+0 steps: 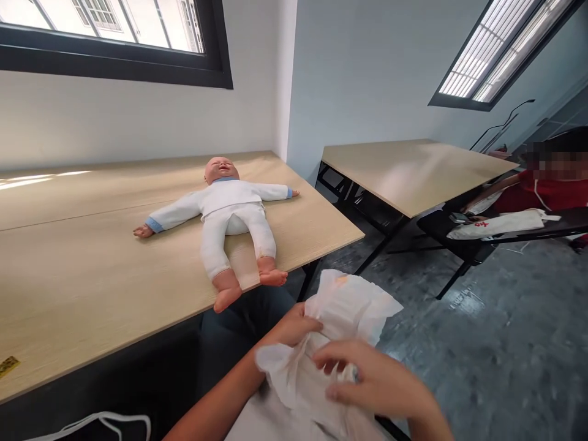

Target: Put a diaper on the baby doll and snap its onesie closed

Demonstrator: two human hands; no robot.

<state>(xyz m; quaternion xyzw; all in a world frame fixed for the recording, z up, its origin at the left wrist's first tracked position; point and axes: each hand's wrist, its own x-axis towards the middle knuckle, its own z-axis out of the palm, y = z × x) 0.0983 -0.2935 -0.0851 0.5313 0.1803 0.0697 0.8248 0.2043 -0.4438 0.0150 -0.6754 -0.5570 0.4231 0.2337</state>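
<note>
A white disposable diaper (346,306), partly unfolded with ruffled edges and a small orange mark near its top, is held over my lap. My left hand (296,324) grips its side, thumb lying on top. Over the lower part of the diaper, my right hand (374,380) is half curled, its thumb and fingers apart; a small bluish-white bit shows between them, too unclear to name. Beyond my hands, a baby doll (234,208) in a white suit with blue cuffs lies face up on the wooden table (92,275), arms spread and bare feet at the front edge.
A second wooden table (413,171) stands to the right against the wall. Further right, a person in red (551,196) sits by a black chair (452,239) with a white cloth bag (500,225) on it. A white cord (110,418) shows at the lower left.
</note>
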